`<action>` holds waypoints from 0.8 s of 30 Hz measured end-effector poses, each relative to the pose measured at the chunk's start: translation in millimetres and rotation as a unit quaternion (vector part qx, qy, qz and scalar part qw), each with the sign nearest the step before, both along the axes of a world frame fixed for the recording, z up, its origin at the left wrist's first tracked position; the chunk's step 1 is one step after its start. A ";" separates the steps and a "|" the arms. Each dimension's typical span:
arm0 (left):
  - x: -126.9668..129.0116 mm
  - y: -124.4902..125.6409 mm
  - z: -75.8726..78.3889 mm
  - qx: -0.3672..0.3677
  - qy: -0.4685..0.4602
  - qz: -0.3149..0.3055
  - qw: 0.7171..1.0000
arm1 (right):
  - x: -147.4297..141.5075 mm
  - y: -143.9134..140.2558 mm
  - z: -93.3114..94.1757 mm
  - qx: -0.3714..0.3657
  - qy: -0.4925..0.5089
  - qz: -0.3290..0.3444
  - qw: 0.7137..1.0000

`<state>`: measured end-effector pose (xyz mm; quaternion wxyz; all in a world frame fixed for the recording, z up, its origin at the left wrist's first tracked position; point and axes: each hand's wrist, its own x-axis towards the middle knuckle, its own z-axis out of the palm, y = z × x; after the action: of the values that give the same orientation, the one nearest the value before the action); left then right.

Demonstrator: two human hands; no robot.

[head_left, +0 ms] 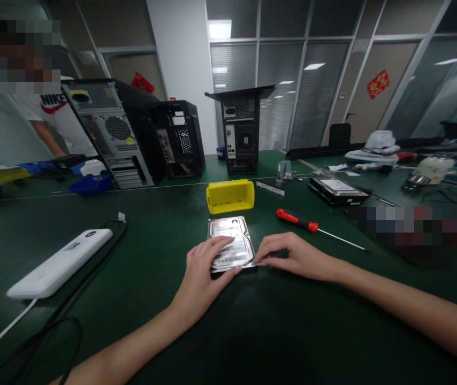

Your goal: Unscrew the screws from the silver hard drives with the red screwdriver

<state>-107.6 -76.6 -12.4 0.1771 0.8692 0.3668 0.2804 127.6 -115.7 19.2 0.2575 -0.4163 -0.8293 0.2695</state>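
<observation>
A silver hard drive [230,235] lies flat on the green table [152,240] right in front of me. My left hand [205,267] rests on its near left part, fingers spread over the label. My right hand [290,255] touches the drive's near right corner with its fingertips pinched together; whether they pinch something small I cannot tell. A red-handled screwdriver [304,224] lies just beyond my right hand, apart from it.
A yellow bin [230,195] stands behind the drive. A white power bank [60,263] with cables lies at left. A second hard drive [337,190] sits at right. Three open computer cases [110,133] stand at the back. A person in a white shirt [58,120] stands far left.
</observation>
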 end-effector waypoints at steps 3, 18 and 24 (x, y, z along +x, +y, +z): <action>0.2 -0.2 0.0 0.001 -0.001 -0.001 1.000 | 1.4 0.7 -2.6 0.002 0.000 0.002 1.000; -0.1 -1.0 1.6 -0.001 -0.006 -0.005 1.000 | 2.7 -0.5 -2.5 0.033 -0.019 0.011 0.999; -0.3 0.4 0.4 0.006 -0.009 -0.004 1.000 | 3.2 -1.7 -3.0 0.057 -0.048 0.029 0.997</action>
<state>-107.9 -76.2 -11.9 0.1764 0.8691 0.3601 0.2895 130.8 -117.5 16.2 0.2328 -0.3887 -0.8667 0.2088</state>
